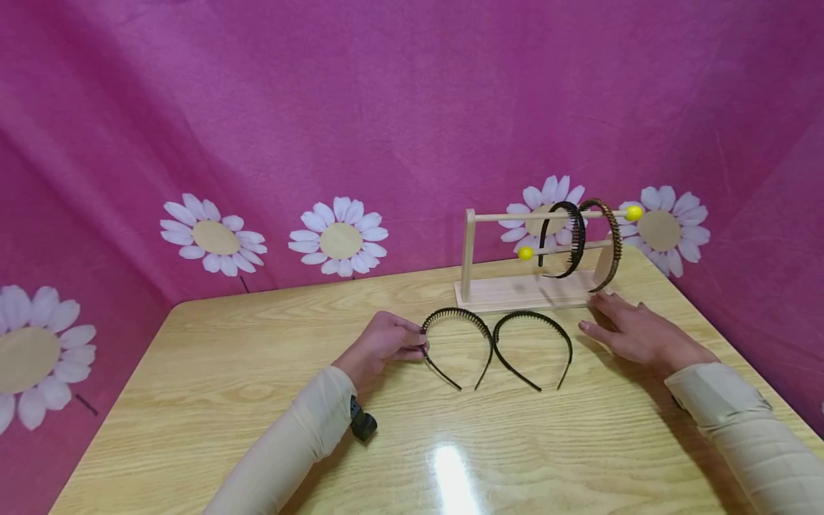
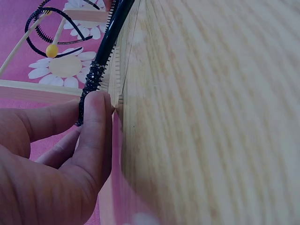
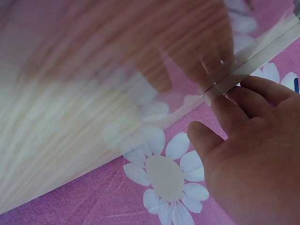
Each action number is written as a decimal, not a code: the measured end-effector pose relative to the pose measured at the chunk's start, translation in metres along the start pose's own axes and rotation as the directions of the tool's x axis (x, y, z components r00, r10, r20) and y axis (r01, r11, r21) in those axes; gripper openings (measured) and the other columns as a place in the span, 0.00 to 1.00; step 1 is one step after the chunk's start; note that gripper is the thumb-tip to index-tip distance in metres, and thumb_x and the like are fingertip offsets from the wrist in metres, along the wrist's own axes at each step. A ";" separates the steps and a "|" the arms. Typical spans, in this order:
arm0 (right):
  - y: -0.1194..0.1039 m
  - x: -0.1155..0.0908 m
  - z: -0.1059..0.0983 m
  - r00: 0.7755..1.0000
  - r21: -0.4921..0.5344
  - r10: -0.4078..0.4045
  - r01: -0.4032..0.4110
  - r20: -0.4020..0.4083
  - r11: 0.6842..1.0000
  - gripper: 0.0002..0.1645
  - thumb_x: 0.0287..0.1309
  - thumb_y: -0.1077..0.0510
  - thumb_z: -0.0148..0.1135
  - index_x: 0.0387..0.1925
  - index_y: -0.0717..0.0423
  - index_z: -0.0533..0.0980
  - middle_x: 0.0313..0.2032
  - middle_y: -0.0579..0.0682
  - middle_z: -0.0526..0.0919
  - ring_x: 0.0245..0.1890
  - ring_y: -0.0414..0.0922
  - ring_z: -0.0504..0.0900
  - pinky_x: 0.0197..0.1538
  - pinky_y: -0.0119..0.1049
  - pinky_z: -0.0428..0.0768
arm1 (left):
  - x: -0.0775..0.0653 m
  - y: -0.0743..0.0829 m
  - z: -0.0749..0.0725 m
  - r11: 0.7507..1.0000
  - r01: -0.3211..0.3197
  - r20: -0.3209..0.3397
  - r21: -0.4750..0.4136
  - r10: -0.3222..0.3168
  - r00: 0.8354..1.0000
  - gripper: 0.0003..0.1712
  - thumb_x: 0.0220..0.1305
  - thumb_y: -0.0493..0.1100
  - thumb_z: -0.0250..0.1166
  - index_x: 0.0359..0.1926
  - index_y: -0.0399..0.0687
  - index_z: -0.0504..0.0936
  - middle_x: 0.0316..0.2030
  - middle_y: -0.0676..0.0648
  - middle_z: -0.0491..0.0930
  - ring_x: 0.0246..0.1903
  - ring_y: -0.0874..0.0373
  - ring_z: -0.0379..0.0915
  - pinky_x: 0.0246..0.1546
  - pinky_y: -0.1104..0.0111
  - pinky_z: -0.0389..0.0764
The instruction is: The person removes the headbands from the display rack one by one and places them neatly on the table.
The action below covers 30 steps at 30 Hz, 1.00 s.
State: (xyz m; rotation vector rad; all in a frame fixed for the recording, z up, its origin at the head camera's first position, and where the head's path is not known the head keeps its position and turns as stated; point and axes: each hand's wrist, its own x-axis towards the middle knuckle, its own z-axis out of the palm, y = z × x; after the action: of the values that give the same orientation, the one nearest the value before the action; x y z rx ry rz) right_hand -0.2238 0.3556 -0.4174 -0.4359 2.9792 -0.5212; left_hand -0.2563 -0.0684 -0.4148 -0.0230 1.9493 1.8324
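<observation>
Pinching, in the head view, the left side of a black toothed headband between the thumb and fingers of the left hand, and showing that headband at the wooden table, just in front of a small wooden rack. Showing a second black headband right beside the first, lying with both tips toward the person. Resting the right hand at the right end of the rack's base, fingers relaxed and gripping nothing visible. Displaying a dark headband and a brown headband hanging side by side on the rack, before a pink curtain printed with white daisies.

Viewing, from the left wrist, the thumb and fingers clasping a glittery dark part of the held headband, and catching the rack beyond at upper left.

Viewing, from the right wrist, mostly straight fingers reaching the base's edge, with the thumb standing apart; leaving unclear how firmly the fingertips are touching.
</observation>
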 end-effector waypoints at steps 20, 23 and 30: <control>0.001 0.001 -0.001 1.000 0.011 0.005 -0.005 -0.002 1.000 0.47 0.74 0.35 0.47 0.73 0.70 0.57 0.73 0.73 0.53 0.72 0.70 0.51 0.67 0.73 0.50 | -0.003 0.006 0.000 0.992 0.030 -0.035 0.126 -0.026 0.999 0.09 0.62 0.28 0.68 0.43 0.25 0.84 0.28 0.39 0.85 0.24 0.57 0.81 0.34 0.64 0.87; 0.001 0.000 -0.001 1.000 0.014 0.010 -0.010 0.008 1.000 0.48 0.74 0.34 0.47 0.74 0.69 0.56 0.74 0.72 0.51 0.72 0.71 0.51 0.68 0.72 0.49 | -0.002 0.005 -0.001 0.985 0.036 -0.027 0.170 -0.032 0.999 0.08 0.62 0.28 0.68 0.42 0.26 0.85 0.28 0.39 0.85 0.25 0.57 0.82 0.32 0.65 0.87; 0.000 -0.001 0.000 1.000 0.003 0.001 -0.001 0.004 1.000 0.46 0.74 0.35 0.47 0.74 0.69 0.57 0.73 0.73 0.52 0.72 0.71 0.51 0.68 0.72 0.49 | 0.001 0.003 -0.004 0.976 0.023 -0.018 0.215 -0.019 1.000 0.08 0.61 0.28 0.69 0.41 0.26 0.85 0.28 0.39 0.85 0.24 0.57 0.81 0.30 0.66 0.87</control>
State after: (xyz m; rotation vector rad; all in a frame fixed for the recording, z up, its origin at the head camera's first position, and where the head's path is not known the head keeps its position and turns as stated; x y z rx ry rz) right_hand -0.2233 0.3559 -0.4171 -0.4354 2.9743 -0.5236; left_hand -0.2591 -0.0714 -0.4119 0.0111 2.1395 1.6028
